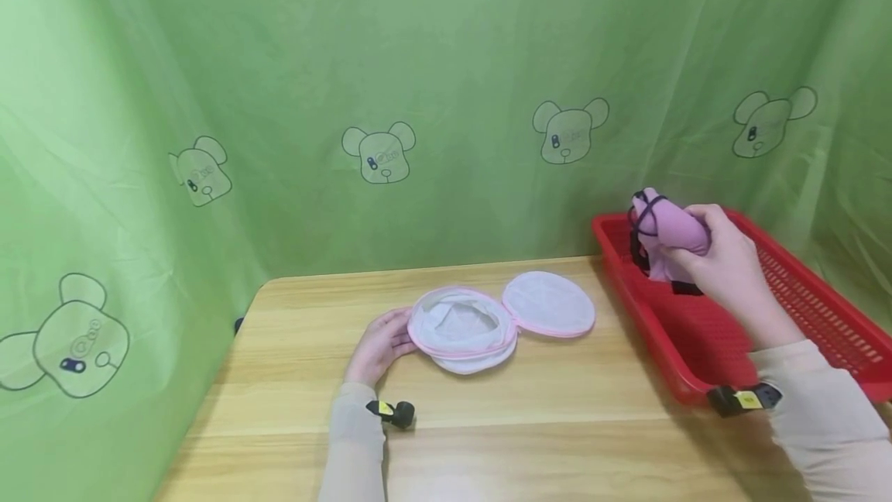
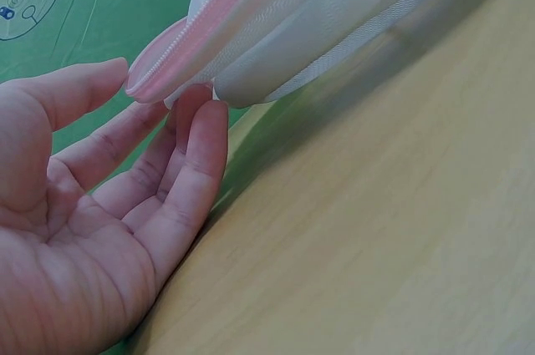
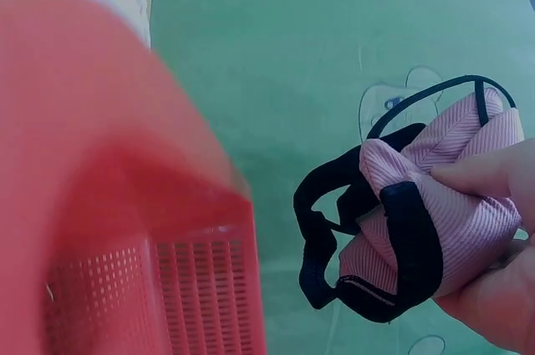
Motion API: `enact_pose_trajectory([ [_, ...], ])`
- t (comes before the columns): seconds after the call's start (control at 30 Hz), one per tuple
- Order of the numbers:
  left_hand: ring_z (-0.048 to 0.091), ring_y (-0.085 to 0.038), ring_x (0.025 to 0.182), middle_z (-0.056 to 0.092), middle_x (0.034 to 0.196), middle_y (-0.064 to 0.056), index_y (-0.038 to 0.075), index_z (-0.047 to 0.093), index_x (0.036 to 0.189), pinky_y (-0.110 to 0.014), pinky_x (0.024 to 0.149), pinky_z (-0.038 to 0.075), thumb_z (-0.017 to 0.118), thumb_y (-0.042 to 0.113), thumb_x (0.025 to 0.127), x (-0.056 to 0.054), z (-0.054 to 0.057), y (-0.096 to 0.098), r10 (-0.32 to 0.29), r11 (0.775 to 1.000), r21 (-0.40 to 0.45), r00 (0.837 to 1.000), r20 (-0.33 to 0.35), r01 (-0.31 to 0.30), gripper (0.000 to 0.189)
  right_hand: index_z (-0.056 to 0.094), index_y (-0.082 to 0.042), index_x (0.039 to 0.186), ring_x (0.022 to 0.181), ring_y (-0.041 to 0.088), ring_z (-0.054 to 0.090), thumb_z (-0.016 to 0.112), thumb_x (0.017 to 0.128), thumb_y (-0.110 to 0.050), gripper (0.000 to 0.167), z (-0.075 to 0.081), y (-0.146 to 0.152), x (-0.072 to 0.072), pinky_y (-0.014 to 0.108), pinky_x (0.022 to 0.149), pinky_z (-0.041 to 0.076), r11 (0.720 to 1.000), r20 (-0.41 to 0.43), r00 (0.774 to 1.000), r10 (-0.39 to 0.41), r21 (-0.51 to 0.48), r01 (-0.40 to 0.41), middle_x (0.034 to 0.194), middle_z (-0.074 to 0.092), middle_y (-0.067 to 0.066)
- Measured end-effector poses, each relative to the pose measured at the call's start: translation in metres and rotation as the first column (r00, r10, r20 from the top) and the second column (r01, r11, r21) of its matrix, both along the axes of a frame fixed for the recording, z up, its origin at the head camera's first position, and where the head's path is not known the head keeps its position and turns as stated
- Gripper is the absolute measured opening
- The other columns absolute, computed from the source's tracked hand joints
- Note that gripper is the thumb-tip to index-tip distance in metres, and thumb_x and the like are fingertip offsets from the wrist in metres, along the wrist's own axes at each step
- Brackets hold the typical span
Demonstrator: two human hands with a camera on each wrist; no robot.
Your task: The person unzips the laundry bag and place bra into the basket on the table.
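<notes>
A round white mesh laundry bag (image 1: 468, 366) with pink zipper edging sits on the table, its lid (image 1: 548, 303) folded back to the right. My left hand (image 1: 382, 345) is at the bag's left edge; in the left wrist view the thumb and curled fingers (image 2: 205, 134) pinch the pink rim (image 2: 180, 58). Over the red basket, my right hand (image 1: 728, 262) grips a bunched pink ribbed undergarment (image 1: 672, 227) with black straps and bands. In the right wrist view, the undergarment's wide black band (image 3: 410, 242) and loose straps hang away from the fingers.
A red plastic basket (image 1: 644, 331) with slotted sides stands on the right of the wooden table (image 1: 502, 424). Green curtain (image 1: 460, 37) printed with bear heads hangs behind the table and along its left side.
</notes>
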State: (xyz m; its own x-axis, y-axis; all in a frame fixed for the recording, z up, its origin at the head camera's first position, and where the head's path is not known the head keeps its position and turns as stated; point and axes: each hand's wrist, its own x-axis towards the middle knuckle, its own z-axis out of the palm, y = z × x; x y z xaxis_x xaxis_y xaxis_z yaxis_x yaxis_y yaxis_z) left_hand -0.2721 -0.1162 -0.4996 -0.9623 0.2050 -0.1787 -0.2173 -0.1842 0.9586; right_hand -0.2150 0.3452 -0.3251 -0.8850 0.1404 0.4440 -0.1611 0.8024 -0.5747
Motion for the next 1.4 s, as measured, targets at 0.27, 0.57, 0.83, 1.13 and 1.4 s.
enact_pose_trajectory([
  [0.27, 0.068, -0.014, 0.084, 0.070, 0.094, -0.001, -0.003, 0.051, 0.133, -0.030, 0.079, 0.059, 0.055, 0.024, 0.098, 0.000, -0.001, -0.001, 0.009, 1.000, -0.001, 1.000, 0.008, -0.009, 0.044, 0.043, 0.004, 0.131, 0.106, 0.052, 0.048, 0.066, 0.087, -0.006, 0.051, 0.005, 0.019, -0.004, 0.066, 0.085, 0.040, 1.000, -0.011, 1.000, -0.021, 0.013, 0.021, 0.123, 0.051, 0.036],
  [0.57, 0.068, -0.014, 0.085, 0.070, 0.095, -0.001, -0.003, 0.050, 0.133, -0.030, 0.080, 0.059, 0.057, 0.025, 0.098, -0.001, -0.003, -0.002, 0.001, 1.000, -0.004, 1.000, -0.001, -0.001, 0.046, 0.042, 0.005, 0.132, 0.107, 0.054, 0.046, 0.064, 0.087, -0.008, 0.052, 0.011, 0.033, -0.013, 0.067, 0.087, 0.037, 0.998, -0.005, 0.999, -0.042, 0.040, 0.042, 0.124, 0.050, 0.036],
  [0.83, 0.068, -0.014, 0.085, 0.070, 0.095, -0.001, -0.003, 0.050, 0.134, -0.030, 0.080, 0.059, 0.057, 0.026, 0.098, -0.001, -0.003, -0.001, -0.008, 1.000, -0.002, 1.000, 0.012, 0.008, 0.047, 0.041, 0.006, 0.132, 0.106, 0.055, 0.046, 0.063, 0.086, -0.007, 0.053, 0.012, 0.043, -0.023, 0.068, 0.087, 0.037, 0.997, 0.008, 0.999, -0.045, 0.059, 0.045, 0.123, 0.049, 0.037],
  [1.13, 0.068, -0.014, 0.084, 0.070, 0.094, -0.001, -0.002, 0.052, 0.132, -0.031, 0.079, 0.059, 0.057, 0.024, 0.097, -0.001, -0.002, -0.001, 0.006, 1.000, 0.010, 1.000, 0.011, -0.006, 0.044, 0.040, 0.008, 0.131, 0.107, 0.057, 0.045, 0.061, 0.085, -0.006, 0.052, 0.010, 0.056, -0.038, 0.069, 0.089, 0.035, 0.996, 0.009, 0.998, -0.060, 0.069, 0.059, 0.123, 0.048, 0.039],
  [1.4, 0.068, -0.014, 0.084, 0.071, 0.094, -0.002, -0.002, 0.052, 0.132, -0.031, 0.080, 0.059, 0.057, 0.024, 0.097, -0.001, -0.001, -0.001, 0.012, 1.000, 0.008, 1.000, 0.012, -0.012, 0.044, 0.038, 0.010, 0.132, 0.108, 0.058, 0.043, 0.059, 0.087, -0.009, 0.053, -0.004, 0.069, -0.053, 0.070, 0.090, 0.035, 0.995, 0.045, 0.996, -0.080, 0.063, 0.077, 0.123, 0.046, 0.040],
])
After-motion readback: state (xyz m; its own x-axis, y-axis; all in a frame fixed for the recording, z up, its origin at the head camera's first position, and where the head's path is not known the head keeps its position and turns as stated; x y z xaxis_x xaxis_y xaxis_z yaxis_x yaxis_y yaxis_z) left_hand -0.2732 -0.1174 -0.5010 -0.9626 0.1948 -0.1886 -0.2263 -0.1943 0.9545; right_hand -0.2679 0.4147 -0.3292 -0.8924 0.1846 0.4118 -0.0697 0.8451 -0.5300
